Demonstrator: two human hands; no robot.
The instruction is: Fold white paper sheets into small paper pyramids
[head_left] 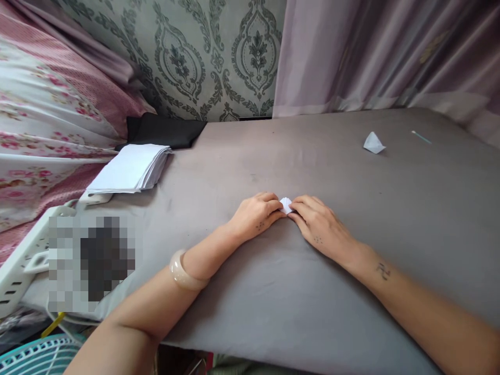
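A small folded white paper rests at the middle of the grey-covered surface, between both hands. My left hand pinches its left edge between thumb and fingers. On the right edge, my right hand holds the same paper with thumb and fingertips. Parts of the paper are hidden under the fingertips. Farther back on the right lies a second folded white paper piece, touched by neither hand.
A stack of white paper sheets lies at the left, before a black folded item. A white power strip runs along the left edge. A thin blue-green stick lies back right. Curtains hang behind.
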